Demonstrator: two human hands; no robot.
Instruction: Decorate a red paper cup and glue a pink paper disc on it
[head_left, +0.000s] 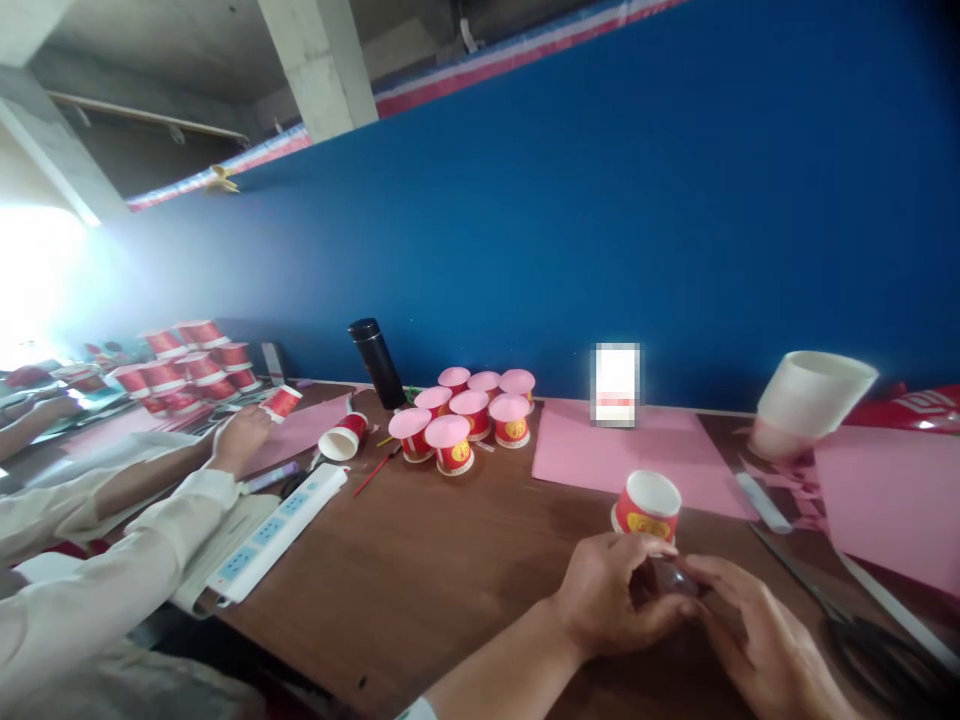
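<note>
My left hand (611, 595) and my right hand (757, 630) meet low at the centre right of the brown table (420, 570). Their fingers are curled together around a small dark thing (667, 578) that I cannot make out. Just behind my fingers stands a red paper cup (647, 507), upside down with its white base up, touching or nearly touching my left hand. A pink paper sheet (600, 450) lies behind the cup.
Several red cups with pink tops (465, 415) cluster mid-table beside a black flask (377, 362). A co-worker's sleeve (112, 560) and hand (240, 435) reach in from the left near a white power strip (277, 530). Scissors (862, 630), a white tube (761, 500) and a big white cup (814, 395) sit right.
</note>
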